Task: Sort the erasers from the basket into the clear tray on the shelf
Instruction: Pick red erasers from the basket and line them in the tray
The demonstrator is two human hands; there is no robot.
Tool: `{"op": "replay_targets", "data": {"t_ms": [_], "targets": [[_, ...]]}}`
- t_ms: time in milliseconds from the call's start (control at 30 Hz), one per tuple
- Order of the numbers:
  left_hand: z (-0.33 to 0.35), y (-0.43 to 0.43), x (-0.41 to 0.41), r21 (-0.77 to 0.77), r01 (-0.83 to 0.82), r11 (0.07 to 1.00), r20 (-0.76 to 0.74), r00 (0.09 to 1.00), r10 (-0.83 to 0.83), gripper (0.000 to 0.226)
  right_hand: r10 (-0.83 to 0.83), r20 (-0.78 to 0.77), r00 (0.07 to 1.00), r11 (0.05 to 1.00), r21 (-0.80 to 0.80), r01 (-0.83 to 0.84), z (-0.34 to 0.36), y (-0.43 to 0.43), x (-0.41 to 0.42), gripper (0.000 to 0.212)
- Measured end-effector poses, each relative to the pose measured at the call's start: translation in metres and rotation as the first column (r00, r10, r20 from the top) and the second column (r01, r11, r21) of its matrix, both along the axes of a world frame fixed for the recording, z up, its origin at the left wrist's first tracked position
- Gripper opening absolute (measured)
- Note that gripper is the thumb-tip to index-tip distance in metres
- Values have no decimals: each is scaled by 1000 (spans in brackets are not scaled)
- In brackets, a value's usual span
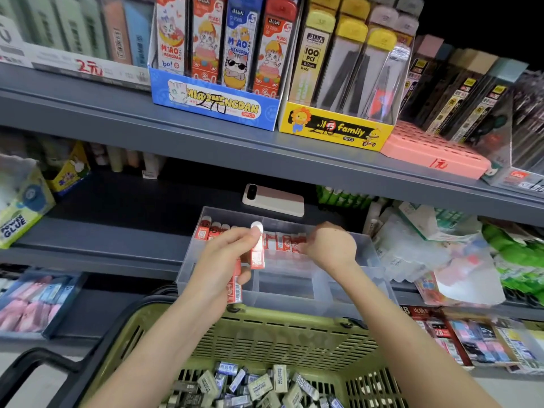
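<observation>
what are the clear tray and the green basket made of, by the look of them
Clear tray: probably hard plastic, transparent and slightly frosted; the red erasers and its dividers show through the walls. Green basket: likely moulded plastic, matt olive; rows of regular slots pierce its wall.

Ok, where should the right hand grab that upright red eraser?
Pinch the red eraser by its white top end, from the right: it stands upright and that end pokes clear above the left hand, which wraps its left side.
</observation>
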State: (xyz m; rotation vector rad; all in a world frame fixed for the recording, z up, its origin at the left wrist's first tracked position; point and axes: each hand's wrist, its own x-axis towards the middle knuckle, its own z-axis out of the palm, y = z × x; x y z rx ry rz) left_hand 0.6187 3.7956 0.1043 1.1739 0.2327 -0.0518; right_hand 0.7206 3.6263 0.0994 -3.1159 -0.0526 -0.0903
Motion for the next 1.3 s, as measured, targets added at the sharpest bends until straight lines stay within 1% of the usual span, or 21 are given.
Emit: {"op": "replay_targets", "data": {"t_ms": [233,267,333,367,400,433,467,500,533,567,600,633,700,767,867,900,967,1000,1133,1233,1300], "targets": [[1,-8,5,22,-9,1000,-20,1000,10,14,180,-152,972,972,-121,-199,9,-6,6,26],[1,-9,6,32,-9,999,-23,1000,10,14,191,-129,973,966,-151,-209,11,-6,3,27],[1,-10,7,49,-6,999,-24,1000,7,14,226,41,973,959,-187,-215,14,-8,-9,30],[1,-10,7,56,-2,998,-20,1000,3,15,243,157,957,969,-77,-234,16,-8,-18,32],[1,-10,8,65,5,998,-17,1000,-4,18,244,213,946,952,134,-276,19,-8,-28,32],[2,-11,8,72,18,997,-13,1000,-17,22,256,205,945,842,433,-322,24,-7,-37,28],[2,-11,9,74,35,997,-9,999,-34,26,311,134,941,631,711,-310,33,-6,-46,20],[3,-12,9,70,53,996,-4,999,-53,28,403,52,914,422,875,-237,41,-4,-53,12],[4,-13,10,69,72,995,0,997,-73,29,475,-2,880,305,938,-162,45,-3,-58,8],[5,-15,11,76,93,993,2,996,-93,28,521,-38,853,275,953,-125,47,-4,-59,13],[6,-16,11,87,114,990,2,993,-115,28,544,-65,837,288,951,-113,47,-4,-60,20],[6,-16,11,92,133,987,-2,991,-133,28,543,-81,836,304,947,-106,48,-3,-59,24],[8,-15,11,59,129,990,-42,991,-127,29,506,-95,857,267,962,-51,46,-2,-54,26],[8,-7,11,-23,33,999,-92,995,-35,26,417,-98,904,202,979,13,45,4,-48,24],[12,19,9,-168,-165,972,-77,985,154,13,309,-103,946,132,989,65,40,27,-34,19],[13,29,9,-195,-226,955,-68,974,216,14,288,-118,950,120,989,87,39,39,-30,21],[13,47,9,-238,-316,918,-50,948,313,26,251,-159,955,128,983,130,33,65,-21,27],[13,55,9,-257,-344,903,-45,938,344,33,244,-179,953,167,976,141,30,78,-18,26],[5,76,10,-259,-393,882,-45,917,396,42,245,-252,936,452,884,120,15,114,-7,18],[-2,81,9,-263,-376,889,-15,922,386,39,256,-312,915,563,817,121,8,127,-3,14],[-6,82,9,-276,-361,891,3,927,376,37,255,-284,924,652,756,52,6,131,-1,10]]}}
